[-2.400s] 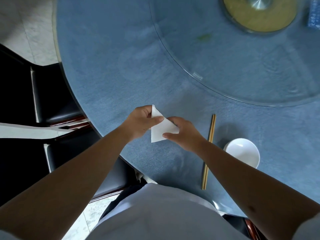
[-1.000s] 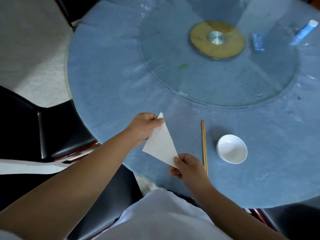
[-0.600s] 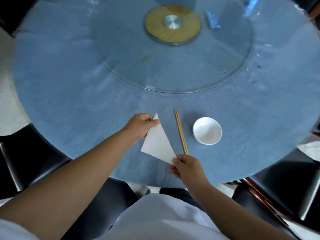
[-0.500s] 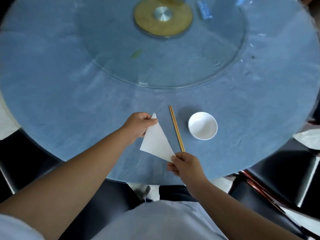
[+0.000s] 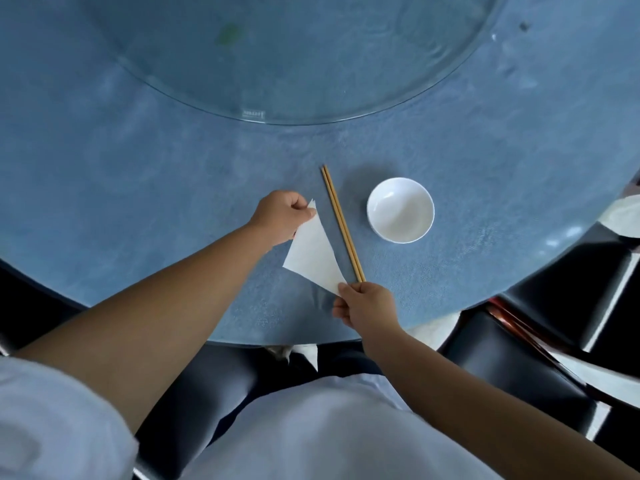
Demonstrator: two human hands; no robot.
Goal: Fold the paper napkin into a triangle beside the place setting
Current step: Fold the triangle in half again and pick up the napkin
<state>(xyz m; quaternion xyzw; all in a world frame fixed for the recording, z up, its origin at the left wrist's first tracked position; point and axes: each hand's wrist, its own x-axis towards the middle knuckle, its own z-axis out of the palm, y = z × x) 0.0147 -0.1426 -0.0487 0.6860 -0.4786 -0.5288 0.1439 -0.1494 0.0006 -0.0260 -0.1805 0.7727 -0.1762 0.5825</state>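
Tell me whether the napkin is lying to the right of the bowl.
No, the napkin is left of the chopsticks, and the bowl sits on their right.

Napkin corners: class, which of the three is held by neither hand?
The napkin corner pointing left toward the table edge; the left hand and right hand pinch the others.

At frame center, a folded napkin (image 5: pixel 313 256) sits just left of the chopsticks (image 5: pixel 342 223), with a bowl (image 5: pixel 400 210) to their right on the bench (image 5: pixel 138 174); a glass turntable (image 5: pixel 294 53) fills the upper frame, chairs (image 5: pixel 561 306) at lower right.
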